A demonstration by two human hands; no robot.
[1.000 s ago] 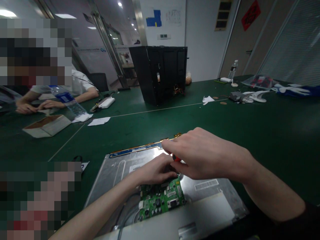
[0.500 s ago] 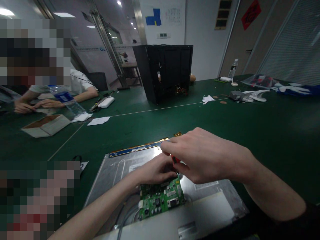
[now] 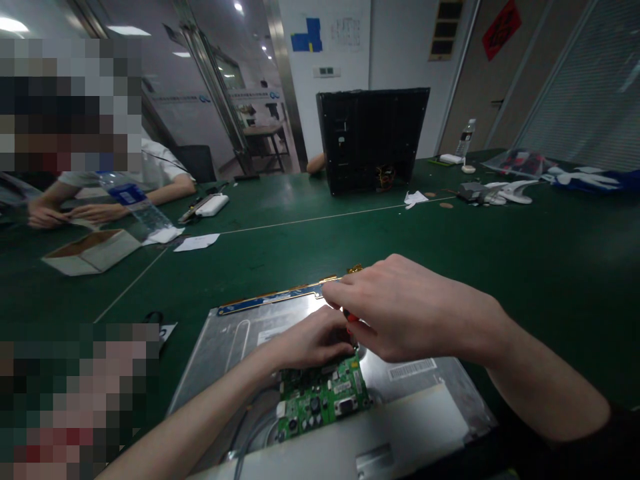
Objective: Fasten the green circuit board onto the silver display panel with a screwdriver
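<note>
My right hand (image 3: 405, 310) is closed around the red and black handle of a screwdriver (image 3: 352, 317), held upright over a green circuit board (image 3: 323, 393). Most of the handle is hidden by the fingers. Close against it, my left hand (image 3: 320, 337) rests above the board with fingers curled and thumb pressed in by the tool's lower end; what they pinch is hidden. The board sits on the silvery metal back of a display panel (image 3: 230, 340), which lies flat on the table. A blue circuit strip (image 3: 273, 299) runs along the panel's far edge.
Grey cables (image 3: 250, 427) run beside the board. Across the green table (image 3: 280, 243) stands a black casing (image 3: 375, 133), partly hiding a person. Another person sits at left near a cardboard box (image 3: 95, 253) and a tilted bottle (image 3: 143, 207). White gloves (image 3: 510, 192) lie at right.
The black casing has shifted right and turned, with a person's arm now showing at its left side. The screwdriver handle has turned slightly in my right hand. My left hand stays in place.
</note>
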